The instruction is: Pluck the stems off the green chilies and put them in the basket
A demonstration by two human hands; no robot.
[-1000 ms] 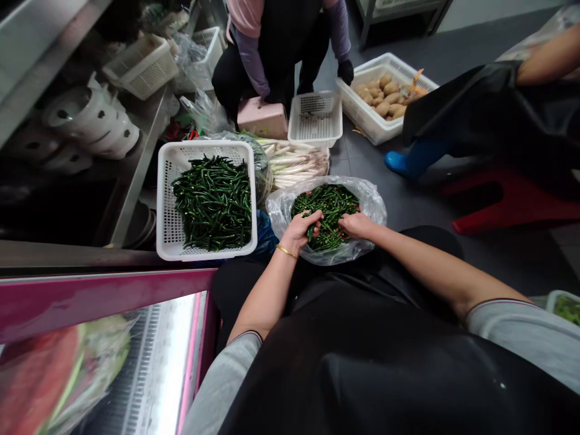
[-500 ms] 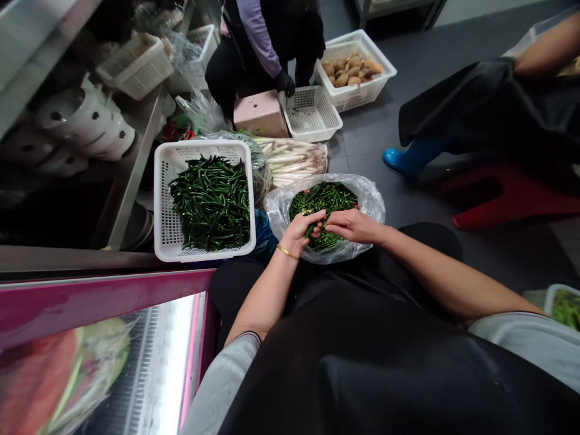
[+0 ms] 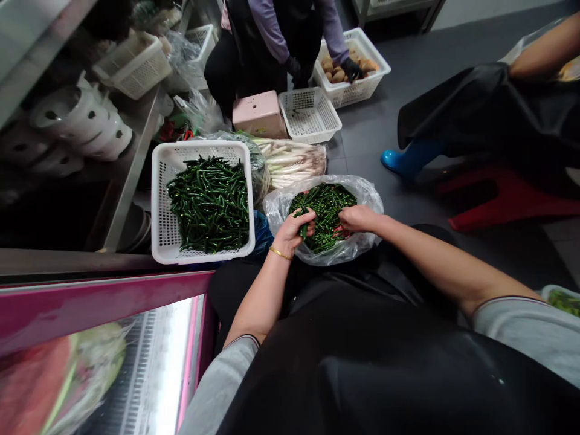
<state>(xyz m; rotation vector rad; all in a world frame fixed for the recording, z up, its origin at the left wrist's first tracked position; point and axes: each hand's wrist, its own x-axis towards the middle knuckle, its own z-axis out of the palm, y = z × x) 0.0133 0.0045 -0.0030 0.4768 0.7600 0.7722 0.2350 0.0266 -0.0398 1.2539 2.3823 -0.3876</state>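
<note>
A clear plastic bag (image 3: 372, 199) lies open in front of me, filled with thin green chili peppers (image 3: 324, 202) and a few red bits. Over its left side, my left hand (image 3: 293, 228) is closed around a few green chilies (image 3: 303, 225), whose ends stick out past the thumb. My right hand (image 3: 360, 218) is at the bag's right side, its curled fingers down at the contents; whatever they pinch is hidden. Left of the bag, a white perforated basket (image 3: 156, 208) holds a heap of dark green chilies (image 3: 211, 205).
Bundled scallions (image 3: 294, 163) lie beyond the bag. Behind them are a pink stool (image 3: 258, 115), a white basket (image 3: 312, 115) and a crate (image 3: 362, 90) of brown tubers, where a co-worker's gloved hand (image 3: 352, 69) reaches. At right are another person's blue boot (image 3: 403, 160) and a red stool (image 3: 498, 193).
My hands, close together before, have parted: the right moved right and down to the bag's contents, the left slightly left, still holding chilies. The co-worker's hand now reaches into the tuber crate.
</note>
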